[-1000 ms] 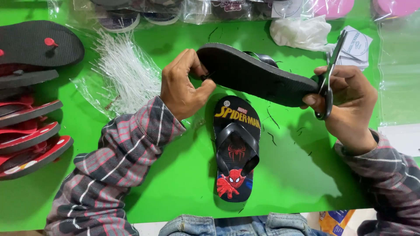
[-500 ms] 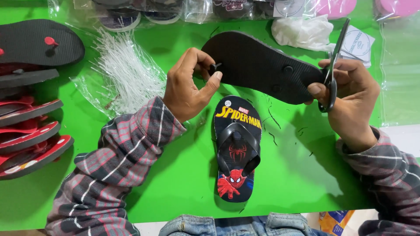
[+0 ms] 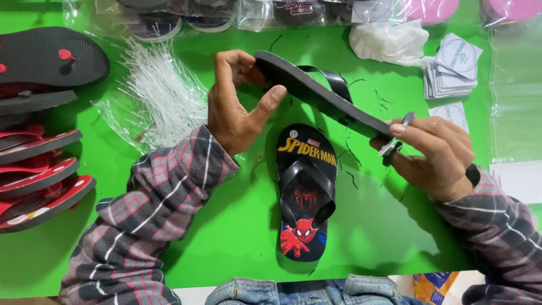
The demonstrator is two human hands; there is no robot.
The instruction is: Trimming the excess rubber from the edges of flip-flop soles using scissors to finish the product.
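Observation:
My left hand (image 3: 237,104) grips the toe end of a black flip-flop (image 3: 316,96), held edge-on above the green table (image 3: 197,237) with its strap facing away. My right hand (image 3: 435,152) pinches the heel end and also holds small metal scissors (image 3: 395,138). Below the raised flip-flop a second black flip-flop (image 3: 305,192) with a red and blue cartoon print lies flat, strap up.
A stack of black and red soles (image 3: 39,130) sits at the left edge. A bag of thin white plastic ties (image 3: 158,96) lies beside my left hand. White round-print tags (image 3: 454,70), a crumpled white bag (image 3: 387,42) and bagged sandals (image 3: 186,14) line the far side.
The raised flip-flop has been turned from sole-facing-me to edge-on, strap now showing behind it. My right hand has dropped lower, scissors tucked under the heel.

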